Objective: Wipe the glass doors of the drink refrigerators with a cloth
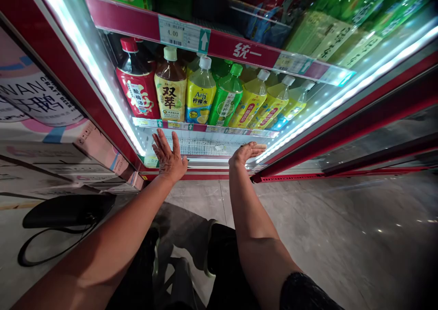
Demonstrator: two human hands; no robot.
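Observation:
Both arms reach forward into the lower part of a lit drinks fridge. My left hand [169,158] is held with its fingers spread, below the bottles and near the left end of the wire bottom shelf [201,147]. My right hand [246,152] has its fingers stretched out to the right, close to the right light strip. Neither hand holds anything. Just above stands a row of drink bottles: a red-label bottle [137,89], a brown-tea bottle with a cream label [170,91], a yellow lemon-water bottle [200,95], a green bottle [226,98] and several yellow ones.
A price rail [219,45] crosses above the bottles, with more green bottles [328,27] higher up. Stacked cartons [61,150] stand at left. A black bag [68,212] with a strap lies on the tiled floor [318,228]. The red fridge frame [342,136] runs along the right.

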